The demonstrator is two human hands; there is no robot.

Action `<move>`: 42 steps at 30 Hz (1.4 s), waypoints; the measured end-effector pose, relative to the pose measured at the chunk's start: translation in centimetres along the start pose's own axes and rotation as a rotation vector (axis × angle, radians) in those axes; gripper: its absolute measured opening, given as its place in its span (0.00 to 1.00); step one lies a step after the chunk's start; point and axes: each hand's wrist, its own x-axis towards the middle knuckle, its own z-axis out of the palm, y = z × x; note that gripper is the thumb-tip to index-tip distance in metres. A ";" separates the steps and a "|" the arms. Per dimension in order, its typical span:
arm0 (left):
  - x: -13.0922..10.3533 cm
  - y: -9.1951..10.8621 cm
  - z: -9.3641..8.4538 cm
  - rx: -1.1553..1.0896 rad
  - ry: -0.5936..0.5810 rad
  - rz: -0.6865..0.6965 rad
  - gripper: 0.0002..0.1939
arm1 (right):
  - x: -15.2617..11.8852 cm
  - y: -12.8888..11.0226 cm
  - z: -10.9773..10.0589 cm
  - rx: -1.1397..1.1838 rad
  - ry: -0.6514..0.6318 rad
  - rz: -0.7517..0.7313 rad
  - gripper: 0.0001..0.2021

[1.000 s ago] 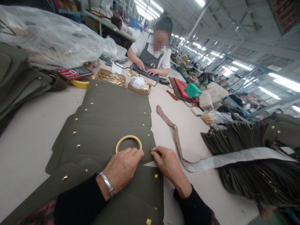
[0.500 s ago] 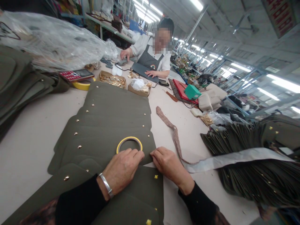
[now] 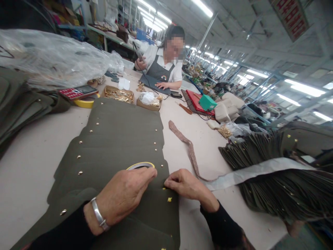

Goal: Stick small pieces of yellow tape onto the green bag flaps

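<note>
fingers [image 3: 151, 171], left hand [image 3: 126, 192] — closed on tape roll [image 3: 141, 164] | right hand [image 3: 185, 184] — pinched at olive panel [image 3: 122, 139], contents hidden

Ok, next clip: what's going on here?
A person works over overlapping dark green panels on a table. Their left hand holds a yellow-rimmed tape roll above them. Their right hand is at the panels' right edge, fingertips beside small yellow bits; whether it grips anything is hidden. Across the table, a co-worker holds up a corded tool, other hand on a dark sheet.
</note>
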 end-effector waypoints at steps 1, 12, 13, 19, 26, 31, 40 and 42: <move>0.0 -0.1 0.1 -0.003 0.022 0.025 0.13 | -0.1 -0.1 0.0 0.016 0.091 -0.016 0.11; -0.1 0.0 1.7 0.142 0.150 0.057 0.25 | -0.3 -3.5 2.9 0.060 0.428 -0.443 0.08; -0.1 0.1 1.7 0.154 0.156 0.061 0.24 | -0.2 -3.5 3.1 0.034 0.436 -0.461 0.08; -0.2 0.4 1.6 0.073 0.133 0.027 0.14 | 0.2 -2.9 3.7 -0.173 0.585 -0.535 0.08; -0.2 0.3 1.9 0.073 0.143 0.001 0.10 | 0.1 -3.4 4.8 0.048 0.609 -0.303 0.06; -0.3 0.8 2.2 0.106 0.295 0.128 0.12 | 1.5 -2.7 4.7 0.721 0.453 0.135 0.07; 0.2 0.4 2.6 0.304 -0.100 -0.079 0.08 | 2.8 1.3 2.3 0.574 0.285 0.248 0.15; 0.2 0.4 2.6 0.294 -0.137 -0.092 0.08 | 2.7 1.0 2.4 0.446 0.286 0.235 0.13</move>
